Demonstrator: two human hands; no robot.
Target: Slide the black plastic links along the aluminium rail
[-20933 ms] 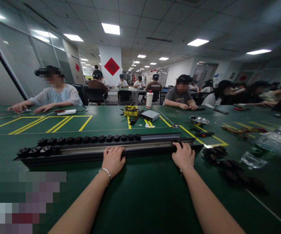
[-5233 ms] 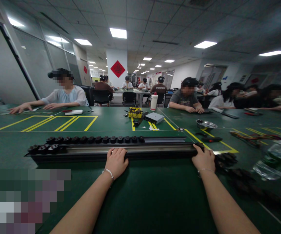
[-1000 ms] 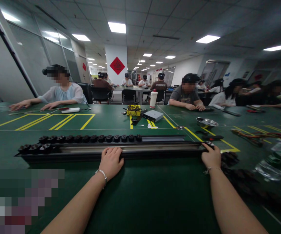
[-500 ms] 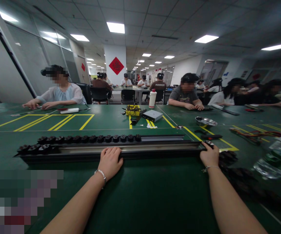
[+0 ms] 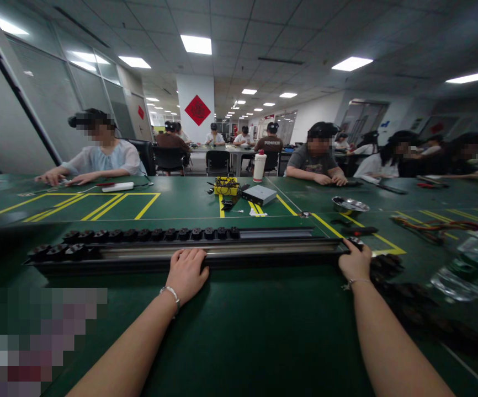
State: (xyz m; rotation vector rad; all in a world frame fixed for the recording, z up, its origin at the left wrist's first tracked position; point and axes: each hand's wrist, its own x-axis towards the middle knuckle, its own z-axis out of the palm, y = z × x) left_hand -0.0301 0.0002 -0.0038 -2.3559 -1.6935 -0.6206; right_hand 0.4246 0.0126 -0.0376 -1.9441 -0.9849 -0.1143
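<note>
A long black rail with an open metallic channel lies across the green table in front of me. My left hand is closed over its near edge around the middle, with the fingertips at the channel. At the rail's right end, my right hand grips a small black socket-like module, partly covered by my fingers. Several similar black modules sit in the rail's left end. Just behind runs a second rail, with a row of black modules along its left and middle part.
More black modules lie in shadow beyond my right forearm. A clear plastic bottle, coloured cables and a metal bowl are at the right. Farther back stand a grey box and a white bottle. People sit across the table.
A dark blurred shape has come in at the left edge, beside the rail's left end. Both my hands stay almost where they were.
</note>
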